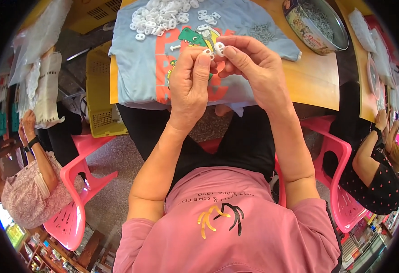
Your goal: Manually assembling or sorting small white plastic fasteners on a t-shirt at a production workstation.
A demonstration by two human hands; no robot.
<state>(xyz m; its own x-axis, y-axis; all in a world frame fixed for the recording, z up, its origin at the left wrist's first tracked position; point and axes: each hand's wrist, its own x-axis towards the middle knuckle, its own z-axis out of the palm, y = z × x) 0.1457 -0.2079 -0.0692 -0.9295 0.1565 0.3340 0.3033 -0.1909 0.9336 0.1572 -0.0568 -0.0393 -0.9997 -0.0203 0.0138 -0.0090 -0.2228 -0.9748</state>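
My left hand [190, 79] is closed in a pinch on a small white plastic piece with holes [209, 53]. Just to its right, my right hand [258, 68] grips a second white holed piece [220, 48] between thumb and fingers. The two pieces meet or nearly touch; whether they are joined cannot be made out. Both hands hover over a grey-blue cloth [131, 68] with a green dinosaur print. On its far side lies a heap of white plastic pieces [156, 20], with a smaller cluster of pieces [208, 17] beside it. Small metal screws [261, 32] lie right of that.
A round tin [315, 36] of metal screws stands far right on the wooden table [315, 84]. Left of the table is a yellow crate [101, 119]. Other people sit on both sides, near a pink chair [69, 220] at left and another pink chair [340, 168] at right.
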